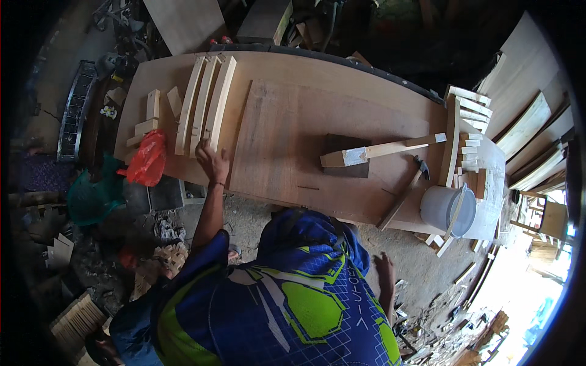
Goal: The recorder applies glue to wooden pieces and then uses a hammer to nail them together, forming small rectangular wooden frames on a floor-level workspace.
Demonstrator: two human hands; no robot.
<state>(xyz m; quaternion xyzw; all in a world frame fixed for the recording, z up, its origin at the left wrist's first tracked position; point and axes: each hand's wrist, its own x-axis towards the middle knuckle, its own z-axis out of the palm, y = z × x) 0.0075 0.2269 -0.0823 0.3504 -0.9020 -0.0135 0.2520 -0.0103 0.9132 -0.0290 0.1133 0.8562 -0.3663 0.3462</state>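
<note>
My left hand is at the near end of the rightmost of three long pale wooden battens, its fingers and thumb around that end. The battens lie side by side on the left part of the plywood-topped table, and thin nails seem to stick out near their ends. My right hand hangs low beside my body, away from the table, its fingers loosely apart and nothing visible in it. A crumpled red plastic bag sits at the table edge, left of my left hand.
A jointed wooden piece rests across a dark block. To its right lie a hammer, a white bucket with a stick across it, and stacked wood pieces. Short offcuts lie at left. Scraps litter the floor.
</note>
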